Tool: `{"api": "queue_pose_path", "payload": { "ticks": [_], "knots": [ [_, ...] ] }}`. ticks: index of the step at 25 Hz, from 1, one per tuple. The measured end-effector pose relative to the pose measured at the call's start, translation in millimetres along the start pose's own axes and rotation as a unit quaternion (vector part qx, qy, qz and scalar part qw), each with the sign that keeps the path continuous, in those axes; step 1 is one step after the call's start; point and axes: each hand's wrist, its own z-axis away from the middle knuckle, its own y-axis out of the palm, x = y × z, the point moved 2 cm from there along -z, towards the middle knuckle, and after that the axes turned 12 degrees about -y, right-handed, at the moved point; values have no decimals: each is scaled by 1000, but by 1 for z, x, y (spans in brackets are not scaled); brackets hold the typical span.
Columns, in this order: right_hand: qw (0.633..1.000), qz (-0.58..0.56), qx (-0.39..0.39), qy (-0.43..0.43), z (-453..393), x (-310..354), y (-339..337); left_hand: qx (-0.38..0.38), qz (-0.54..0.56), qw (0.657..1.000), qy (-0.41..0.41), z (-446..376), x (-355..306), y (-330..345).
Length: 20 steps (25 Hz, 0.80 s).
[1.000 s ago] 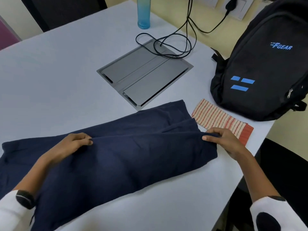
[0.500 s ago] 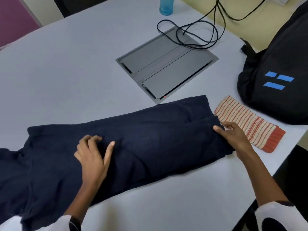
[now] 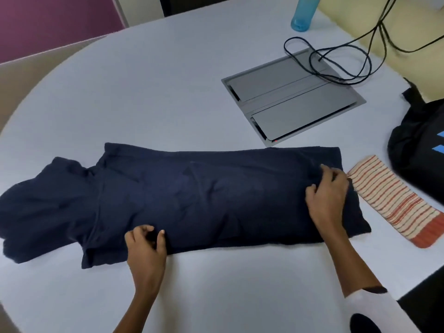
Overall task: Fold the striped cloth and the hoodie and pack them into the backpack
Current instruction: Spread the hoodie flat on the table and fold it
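Observation:
The navy hoodie [image 3: 192, 195] lies across the white table [image 3: 144, 80] as a long narrow band, its hood bunched at the left end. My left hand [image 3: 146, 248] pinches the hoodie's near edge left of the middle. Near the right end my right hand [image 3: 329, 195] rests on the hoodie, its fingers curled into the fabric. The striped cloth [image 3: 394, 200], cream with orange stripes, lies folded just right of the hoodie. The black backpack [image 3: 418, 145] with blue marks stands at the far right edge, only partly in view.
A grey metal cable hatch [image 3: 295, 102] is set into the table behind the hoodie, with black cables [image 3: 336, 61] looping over it. A blue bottle [image 3: 304, 13] stands at the back. The table's rounded edge runs along the left.
The view has swung left, showing the hood end. My left hand has slid from the middle of the hoodie to its near edge. My right hand stays at the right end.

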Motion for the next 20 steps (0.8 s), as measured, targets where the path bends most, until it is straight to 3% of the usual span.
{"api": "queue_pose_path", "payload": {
  "ticks": [2,4,7,9,14,17,19,20],
  "knots": [
    [991,-21,61,-118,6,41,32,-32,20,996,-79,-5,6,-4],
    [968,-62,132,-205,10,80,62,-33,110,969,-220,-13,21,-7],
    [943,-113,220,-224,-3,130,97,3,274,901,-337,-14,30,-9],
    [939,-133,254,-189,-18,159,112,23,335,883,-327,-14,20,-10],
    [926,-155,341,-53,-51,196,133,79,199,957,-198,-30,11,-22],
    [914,-242,327,4,-61,197,138,6,270,925,-267,-53,22,-42],
    [917,-240,319,7,-57,199,142,-4,319,891,-323,-69,28,-47],
    [926,-213,311,-8,-54,200,146,-1,311,891,-330,-75,29,-46]
  ]
}}
